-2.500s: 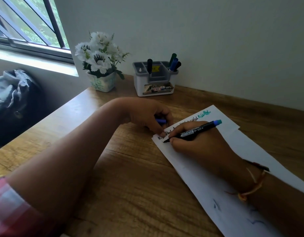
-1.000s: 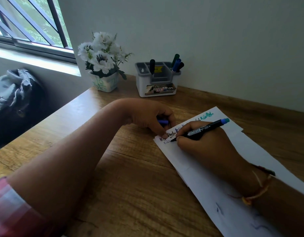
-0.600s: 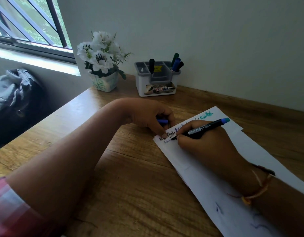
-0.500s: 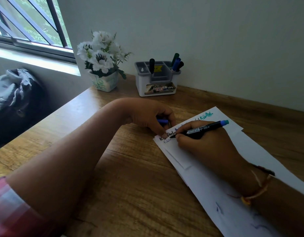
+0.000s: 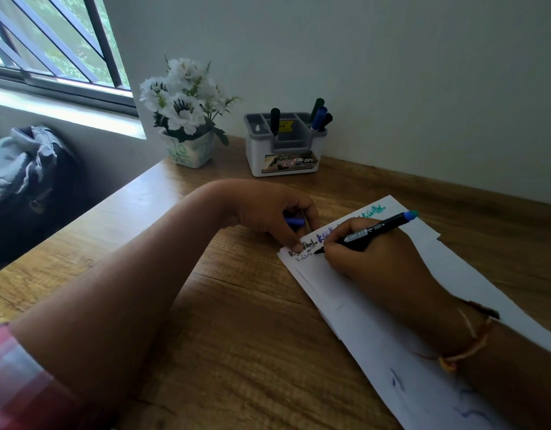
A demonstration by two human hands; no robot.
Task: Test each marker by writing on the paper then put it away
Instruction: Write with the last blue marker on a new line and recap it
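Observation:
My right hand [image 5: 370,259] grips a black marker with a blue end [image 5: 375,228], its tip down on the white paper [image 5: 376,330] near the paper's far left corner. A second line of writing has begun under a first line in black, blue and green ink. My left hand [image 5: 268,209] holds the marker's blue cap [image 5: 294,222] in its curled fingers and presses a fingertip on the paper's corner. A white and grey organizer [image 5: 285,145] at the back holds several markers.
A pot of white flowers [image 5: 187,119] stands left of the organizer by the wall. The wooden desk [image 5: 237,336] ends at a left edge, with a grey bag [image 5: 23,169] beyond it under the window.
The marker tip has moved slightly right along the paper, adding letters to a second line of writing. My left hand has stayed on the corner with the cap.

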